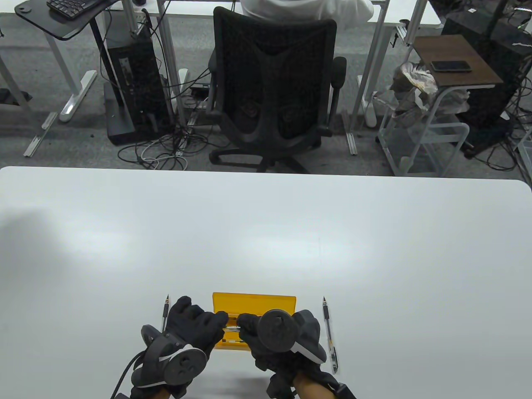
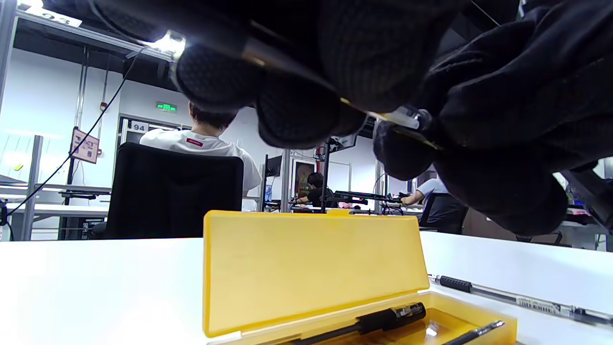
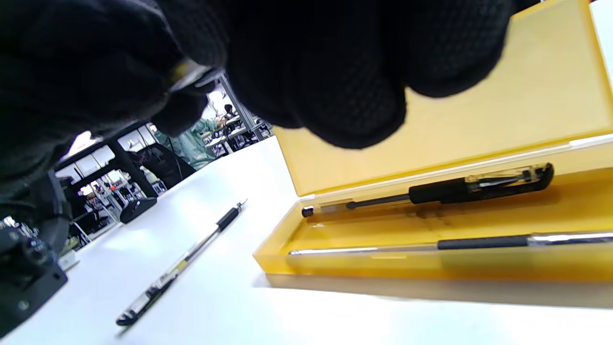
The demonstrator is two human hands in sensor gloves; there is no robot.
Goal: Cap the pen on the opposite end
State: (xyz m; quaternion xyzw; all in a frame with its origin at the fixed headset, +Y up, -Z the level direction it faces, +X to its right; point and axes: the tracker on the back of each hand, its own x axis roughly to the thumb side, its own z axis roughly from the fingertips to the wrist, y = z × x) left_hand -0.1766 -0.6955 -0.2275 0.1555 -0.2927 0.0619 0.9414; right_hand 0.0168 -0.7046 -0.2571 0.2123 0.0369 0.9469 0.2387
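Both gloved hands, left hand (image 1: 195,328) and right hand (image 1: 282,332), pinch one pen (image 1: 231,328) in their fingers; no legible writing.

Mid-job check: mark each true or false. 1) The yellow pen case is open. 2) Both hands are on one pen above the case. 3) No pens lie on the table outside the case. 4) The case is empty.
1) True: the yellow plastic pen case has its lid up.
2) True: the left hand and right hand hold one clear-barrelled pen between them, above the case.
3) False: one pen lies right of the case, another left.
4) False: two pens lie inside, including a black-gripped pen.
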